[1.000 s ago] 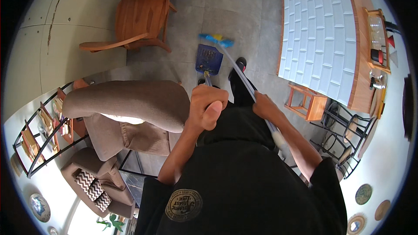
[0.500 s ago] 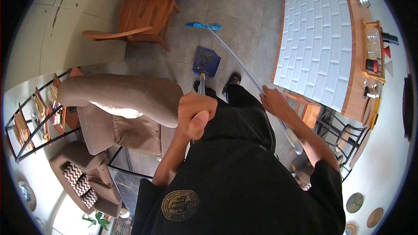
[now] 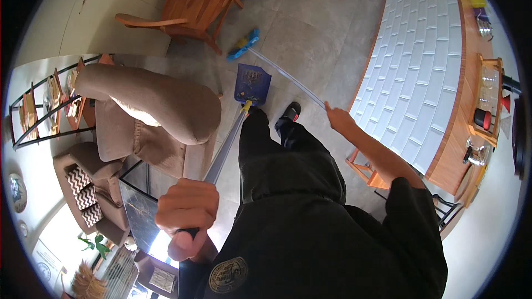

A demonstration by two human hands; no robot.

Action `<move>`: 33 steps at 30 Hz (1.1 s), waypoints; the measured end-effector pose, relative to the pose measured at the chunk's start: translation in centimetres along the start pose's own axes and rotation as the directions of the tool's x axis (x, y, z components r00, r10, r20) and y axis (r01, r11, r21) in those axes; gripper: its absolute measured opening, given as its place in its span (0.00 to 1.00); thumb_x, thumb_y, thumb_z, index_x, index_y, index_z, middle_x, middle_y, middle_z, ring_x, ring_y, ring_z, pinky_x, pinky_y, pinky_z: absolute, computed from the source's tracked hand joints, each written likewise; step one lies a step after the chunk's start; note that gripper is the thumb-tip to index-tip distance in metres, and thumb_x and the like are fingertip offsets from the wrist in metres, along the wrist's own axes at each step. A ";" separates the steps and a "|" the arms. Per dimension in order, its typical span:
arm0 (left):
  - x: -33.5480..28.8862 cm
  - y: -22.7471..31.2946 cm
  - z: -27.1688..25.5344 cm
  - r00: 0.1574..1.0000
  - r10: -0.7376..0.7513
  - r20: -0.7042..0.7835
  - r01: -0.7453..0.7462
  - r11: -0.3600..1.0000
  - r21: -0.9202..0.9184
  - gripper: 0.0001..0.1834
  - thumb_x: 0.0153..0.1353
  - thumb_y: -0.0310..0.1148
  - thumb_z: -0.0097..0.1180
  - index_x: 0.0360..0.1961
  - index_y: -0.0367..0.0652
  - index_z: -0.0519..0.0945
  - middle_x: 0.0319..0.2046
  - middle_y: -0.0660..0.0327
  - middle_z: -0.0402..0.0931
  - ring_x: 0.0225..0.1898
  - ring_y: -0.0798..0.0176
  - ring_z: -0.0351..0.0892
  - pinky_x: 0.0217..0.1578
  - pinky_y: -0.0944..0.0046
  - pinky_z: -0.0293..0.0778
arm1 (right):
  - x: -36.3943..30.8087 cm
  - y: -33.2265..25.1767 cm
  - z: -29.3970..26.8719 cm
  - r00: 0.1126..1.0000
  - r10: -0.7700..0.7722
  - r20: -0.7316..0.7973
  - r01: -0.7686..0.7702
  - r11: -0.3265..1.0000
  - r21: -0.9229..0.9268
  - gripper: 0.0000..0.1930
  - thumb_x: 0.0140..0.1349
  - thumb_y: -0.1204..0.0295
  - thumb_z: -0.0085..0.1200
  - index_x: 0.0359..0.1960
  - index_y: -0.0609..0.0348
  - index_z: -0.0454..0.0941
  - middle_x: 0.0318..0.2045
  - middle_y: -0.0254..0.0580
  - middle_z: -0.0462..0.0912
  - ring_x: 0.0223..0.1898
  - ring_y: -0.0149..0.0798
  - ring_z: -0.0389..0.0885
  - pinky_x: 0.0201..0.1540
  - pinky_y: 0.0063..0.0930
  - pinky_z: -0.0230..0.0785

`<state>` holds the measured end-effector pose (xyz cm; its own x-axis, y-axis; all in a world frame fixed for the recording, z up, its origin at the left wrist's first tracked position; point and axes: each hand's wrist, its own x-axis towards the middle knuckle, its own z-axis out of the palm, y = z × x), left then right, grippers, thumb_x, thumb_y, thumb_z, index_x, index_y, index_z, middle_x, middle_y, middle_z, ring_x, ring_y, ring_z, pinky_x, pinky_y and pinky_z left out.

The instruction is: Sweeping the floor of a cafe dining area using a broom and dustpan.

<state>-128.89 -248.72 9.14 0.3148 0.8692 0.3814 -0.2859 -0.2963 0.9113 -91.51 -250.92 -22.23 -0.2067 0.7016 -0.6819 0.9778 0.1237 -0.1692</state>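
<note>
My left hand (image 3: 188,210) is closed round the dark end of a long grey dustpan handle. That handle slants down to the blue dustpan (image 3: 252,84), which rests on the floor in front of my feet with bits of debris on it. My right hand (image 3: 339,119), further forward and to the right, grips the grey pole of a broom (image 3: 288,77). The blue broom head (image 3: 244,45) touches the floor just beyond the dustpan, set at a slant and apart from the pan's far edge.
A wooden chair (image 3: 198,1) stands ahead on the left, near the broom head. Close on my left is a brown armchair (image 3: 160,99). A white-tiled counter (image 3: 413,77) runs along the right, with a wooden stool (image 3: 368,171) by its near end. Grey tiles (image 3: 310,27) cover the floor.
My left hand has moved left, tilting the dustpan handle that way. The broom head has swung to a slant and shifted slightly left. My right arm is stretched further forward.
</note>
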 end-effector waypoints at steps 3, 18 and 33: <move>-0.9 0.2 2.1 0.999 -0.031 -0.029 0.031 1.000 -0.001 0.25 0.59 0.37 0.40 0.06 0.38 0.60 0.06 0.61 0.56 0.05 0.64 0.54 0.09 0.67 0.47 | -6.5 4.6 2.5 0.999 0.038 0.006 -0.037 0.998 -0.052 0.33 0.53 0.79 0.48 0.64 0.65 0.54 0.28 0.56 0.79 0.33 0.53 0.81 0.33 0.46 0.74; -3.3 -7.4 2.2 0.995 -0.088 0.042 0.085 0.994 0.070 0.32 0.63 0.48 0.34 0.04 0.41 0.57 0.04 0.63 0.53 0.05 0.66 0.52 0.09 0.65 0.44 | -17.2 2.8 -2.3 0.907 0.405 -0.119 -0.316 0.839 0.444 0.17 0.63 0.68 0.44 0.51 0.62 0.68 0.24 0.54 0.80 0.28 0.54 0.80 0.33 0.48 0.70; -5.5 -9.6 -2.6 0.967 -0.121 0.224 0.119 0.993 0.024 0.26 0.59 0.46 0.40 0.10 0.40 0.61 0.08 0.61 0.54 0.08 0.61 0.56 0.13 0.62 0.49 | -11.2 -21.3 -0.6 0.930 0.358 0.081 -0.359 0.841 0.406 0.14 0.51 0.78 0.49 0.39 0.73 0.68 0.32 0.70 0.77 0.39 0.64 0.78 0.44 0.48 0.71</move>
<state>-130.24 -249.65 -2.08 0.5415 0.7880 0.2930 -0.2249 -0.2000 0.9536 -110.00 -260.93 -10.58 0.1546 0.6401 -0.7525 0.8823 -0.4322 -0.1864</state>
